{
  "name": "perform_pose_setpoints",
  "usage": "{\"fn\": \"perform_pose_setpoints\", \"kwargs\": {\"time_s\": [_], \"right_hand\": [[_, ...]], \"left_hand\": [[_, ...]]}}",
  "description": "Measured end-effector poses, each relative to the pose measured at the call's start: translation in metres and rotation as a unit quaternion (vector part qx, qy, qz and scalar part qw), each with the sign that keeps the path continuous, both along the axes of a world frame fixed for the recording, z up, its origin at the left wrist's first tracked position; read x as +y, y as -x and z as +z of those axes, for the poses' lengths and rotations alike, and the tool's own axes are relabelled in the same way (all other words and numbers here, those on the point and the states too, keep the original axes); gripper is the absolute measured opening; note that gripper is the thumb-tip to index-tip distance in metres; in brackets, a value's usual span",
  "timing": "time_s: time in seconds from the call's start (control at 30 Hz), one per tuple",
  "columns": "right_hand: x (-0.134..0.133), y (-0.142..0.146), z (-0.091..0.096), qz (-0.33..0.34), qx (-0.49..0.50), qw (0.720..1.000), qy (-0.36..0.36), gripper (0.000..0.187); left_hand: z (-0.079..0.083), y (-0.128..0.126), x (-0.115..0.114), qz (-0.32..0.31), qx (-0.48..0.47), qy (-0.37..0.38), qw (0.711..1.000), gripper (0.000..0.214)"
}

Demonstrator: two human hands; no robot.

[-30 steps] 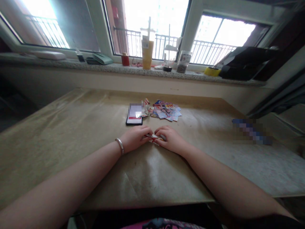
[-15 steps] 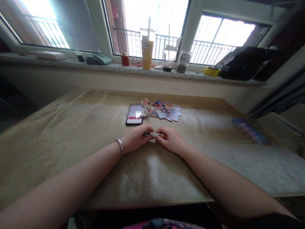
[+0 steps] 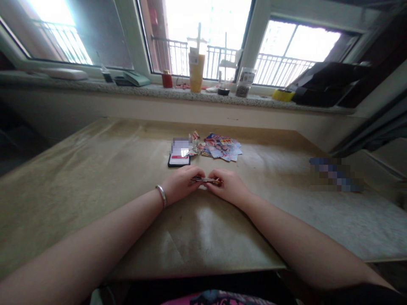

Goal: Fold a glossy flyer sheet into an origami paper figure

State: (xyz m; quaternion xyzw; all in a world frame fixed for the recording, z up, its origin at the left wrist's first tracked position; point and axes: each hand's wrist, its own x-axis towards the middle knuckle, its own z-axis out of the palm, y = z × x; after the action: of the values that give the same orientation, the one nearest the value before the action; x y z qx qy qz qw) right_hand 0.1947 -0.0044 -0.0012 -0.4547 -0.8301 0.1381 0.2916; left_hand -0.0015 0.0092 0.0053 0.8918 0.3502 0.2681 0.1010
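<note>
Between my two hands is a small folded piece of printed paper (image 3: 206, 180), seen nearly edge-on just above the table. My left hand (image 3: 184, 181), with a silver bangle at the wrist, pinches its left end. On the other end the fingers of my right hand (image 3: 227, 183) are closed. Much of the paper is hidden by the fingers. Beyond the left hand lies a phone (image 3: 179, 161) with a lit screen. Crumpled printed paper (image 3: 195, 148) rests against the phone's right side, beside a fanned pile of colourful printed papers (image 3: 223, 147).
The table (image 3: 95, 178) has a glossy tan cover. At its right side lies a blurred blue strip-shaped item (image 3: 335, 174). On the windowsill stand a tall yellow drink cup (image 3: 196, 72), a red jar (image 3: 167, 79), a clear container (image 3: 244, 82) and a black bag-like object (image 3: 324, 87).
The folded paper has tilted flatter between my fingers, so its thin edge shows more. Both hands stay in nearly the same place, and the things on the table have not moved.
</note>
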Motion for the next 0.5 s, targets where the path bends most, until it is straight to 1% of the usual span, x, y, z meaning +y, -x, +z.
{"fn": "perform_pose_setpoints", "kwargs": {"time_s": [0.2,0.33,0.5], "right_hand": [[0.0019,-0.0017,-0.0014,-0.004,-0.031,0.999,-0.023,0.007],[0.0026,-0.0048,0.0008,-0.011,-0.088,0.993,-0.079,0.005],[0.0046,-0.0068,0.0031,-0.004,-0.162,0.974,-0.158,0.010]], "left_hand": [[-0.0017,0.0010,0.0006,-0.018,0.009,-0.004,1.000,0.005],[-0.0011,0.0024,0.0005,-0.023,0.021,-0.006,1.000,0.008],[-0.0009,0.0045,0.0025,-0.026,0.032,-0.019,0.999,0.011]]}}
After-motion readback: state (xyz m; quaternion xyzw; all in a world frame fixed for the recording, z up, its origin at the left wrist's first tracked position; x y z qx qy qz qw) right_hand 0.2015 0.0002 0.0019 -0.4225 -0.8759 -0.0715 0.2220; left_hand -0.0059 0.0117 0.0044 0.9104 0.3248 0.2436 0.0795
